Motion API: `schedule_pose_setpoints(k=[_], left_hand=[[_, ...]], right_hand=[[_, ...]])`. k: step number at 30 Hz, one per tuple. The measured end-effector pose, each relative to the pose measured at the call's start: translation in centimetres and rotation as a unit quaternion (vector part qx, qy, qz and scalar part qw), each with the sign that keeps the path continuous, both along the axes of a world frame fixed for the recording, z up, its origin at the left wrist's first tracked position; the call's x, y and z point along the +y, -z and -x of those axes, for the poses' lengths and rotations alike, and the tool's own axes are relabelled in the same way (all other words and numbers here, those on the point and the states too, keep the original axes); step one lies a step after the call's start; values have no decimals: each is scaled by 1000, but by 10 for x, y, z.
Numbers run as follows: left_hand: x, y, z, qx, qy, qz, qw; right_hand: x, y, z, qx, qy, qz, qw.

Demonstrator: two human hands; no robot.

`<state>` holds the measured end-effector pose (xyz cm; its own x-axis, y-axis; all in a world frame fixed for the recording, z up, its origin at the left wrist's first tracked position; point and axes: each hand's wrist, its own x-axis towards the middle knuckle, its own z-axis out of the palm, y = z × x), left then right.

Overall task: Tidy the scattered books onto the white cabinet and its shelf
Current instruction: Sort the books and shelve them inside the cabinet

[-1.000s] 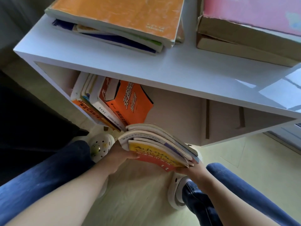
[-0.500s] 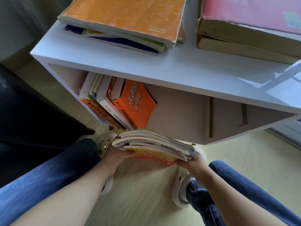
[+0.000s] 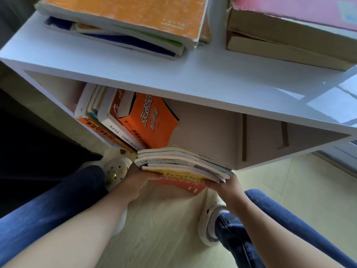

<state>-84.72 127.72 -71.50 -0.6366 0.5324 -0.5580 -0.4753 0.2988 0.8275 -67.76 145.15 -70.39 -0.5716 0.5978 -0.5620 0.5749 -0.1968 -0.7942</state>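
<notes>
We hold a stack of books [image 3: 181, 165] flat between our two hands, low down in front of the white cabinet [image 3: 193, 78]. Our left hand [image 3: 139, 178] is curled round the left end of the stack. Our right hand [image 3: 224, 185] is curled round the right end from below. The long side of the stack runs from left to right. The shelf [image 3: 208, 132] lies just past the stack, on the far side and a little higher. So we think the next move is a push away from us, into the shelf. Some leaning books [image 3: 146, 120] already stand in the left part of the shelf. The orange one at the end of that row is just beside the far left corner of our stack, and we cannot tell if they touch. Our left hand is the one nearer to those books, so that side needs the most care. To the right of them there is open room, where we can see the brown back wall all the way to the right side wall. The front edge of the cabinet top hangs over the shelf mouth, so the stack has to go in under it. On top lie an orange pile [image 3: 123, 20] at the left and a pink-topped pile [image 3: 289, 31] at the right. Near us is the pale floor [image 3: 164, 229].
</notes>
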Motion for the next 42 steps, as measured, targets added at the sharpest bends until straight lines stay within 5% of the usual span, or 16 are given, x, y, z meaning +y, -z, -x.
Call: schedule_pose_setpoints(k=[8,14,17,21,33,39,42], left_hand=[[11,-9,-10,46,48,-1,998],[4,12,1,60,77,156,983],[8,10,-1,50,12,202,978],[2,32,-11,162,5,178,971],[-8,-43,-17,139,8,99,985],[-6,-126,2,135,176,132,966],[-6,-149,-2,141,169,163,962]], right_hand=[[21,-1,8,-2,-35,45,998],[5,13,-5,-95,-53,8,994],[-2,16,-1,-88,-22,8,996],[1,12,7,-40,75,80,993],[-9,-60,32,71,114,100,986],[7,-123,50,89,97,125,983],[9,-139,54,87,89,134,983]])
